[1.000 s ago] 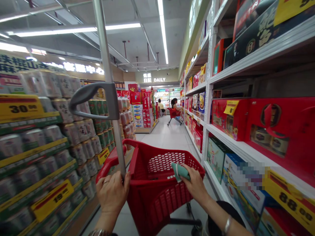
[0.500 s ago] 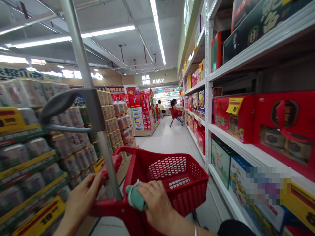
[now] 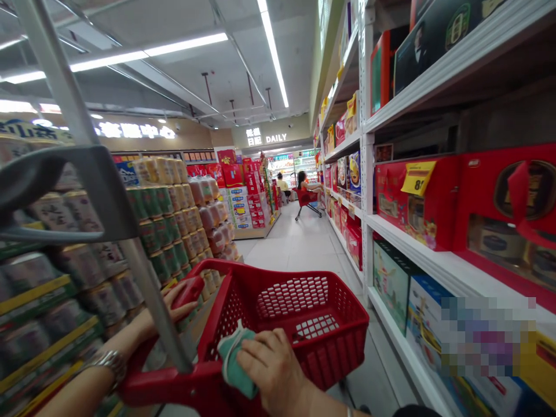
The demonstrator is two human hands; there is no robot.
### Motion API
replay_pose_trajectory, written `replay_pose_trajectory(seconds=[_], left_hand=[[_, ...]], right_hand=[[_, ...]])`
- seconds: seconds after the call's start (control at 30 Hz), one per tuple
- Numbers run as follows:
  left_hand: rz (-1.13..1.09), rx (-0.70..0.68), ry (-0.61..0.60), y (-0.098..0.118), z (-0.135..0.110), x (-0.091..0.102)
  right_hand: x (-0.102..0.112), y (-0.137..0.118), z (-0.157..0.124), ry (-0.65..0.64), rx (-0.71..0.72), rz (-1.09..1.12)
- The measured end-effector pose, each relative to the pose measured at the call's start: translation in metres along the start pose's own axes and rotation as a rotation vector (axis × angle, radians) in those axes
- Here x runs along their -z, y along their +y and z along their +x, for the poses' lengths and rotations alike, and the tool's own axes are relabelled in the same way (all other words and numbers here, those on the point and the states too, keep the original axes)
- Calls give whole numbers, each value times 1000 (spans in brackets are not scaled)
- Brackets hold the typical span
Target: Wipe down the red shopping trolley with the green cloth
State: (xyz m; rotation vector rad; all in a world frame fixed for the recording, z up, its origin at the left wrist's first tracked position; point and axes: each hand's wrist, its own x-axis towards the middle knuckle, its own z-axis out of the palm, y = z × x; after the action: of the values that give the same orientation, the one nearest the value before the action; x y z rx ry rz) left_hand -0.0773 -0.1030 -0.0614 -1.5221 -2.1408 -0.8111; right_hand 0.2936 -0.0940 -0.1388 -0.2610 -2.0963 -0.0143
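Note:
A red plastic shopping cart point(image 3: 304, 279) stands in front of me, its basket pierced with holes. My left hand point(image 3: 180, 301) is closed round the cart's red frame at the far left corner, a metal-band watch on its wrist. My right hand point(image 3: 271, 362) clasps a folded green cloth point(image 3: 237, 359) with a pale edge and presses it against the near rim of the basket. Between my arms a slanted metal pole point(image 3: 152, 289) rises from the cart's near bar. It carries a grey loop handle point(image 3: 117, 191), which neither hand touches.
White shelves point(image 3: 369, 174) with red gift boxes point(image 3: 417, 200) run close along the right. Stacked can packs point(image 3: 160, 220) line the left. Ahead on the tiled aisle point(image 3: 299, 243) are another red cart point(image 3: 306, 198) with a person at it and a second person point(image 3: 283, 184).
My left hand has slid forward along the cart's frame to its far corner. The pole and grey handle have shifted left in view. My right hand, still holding the cloth, has moved slightly down.

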Motion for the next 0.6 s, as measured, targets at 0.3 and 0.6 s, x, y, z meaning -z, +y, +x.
replay_pose_trajectory(seconds=[0.3,0.6], left_hand=[[47,89,-228,-14,13,-13],[23,109,-230,-7,31,-32]], right_hand=[[26,49,-32,-66,-183,48],[44,97,-56,-82,-371,-19]])
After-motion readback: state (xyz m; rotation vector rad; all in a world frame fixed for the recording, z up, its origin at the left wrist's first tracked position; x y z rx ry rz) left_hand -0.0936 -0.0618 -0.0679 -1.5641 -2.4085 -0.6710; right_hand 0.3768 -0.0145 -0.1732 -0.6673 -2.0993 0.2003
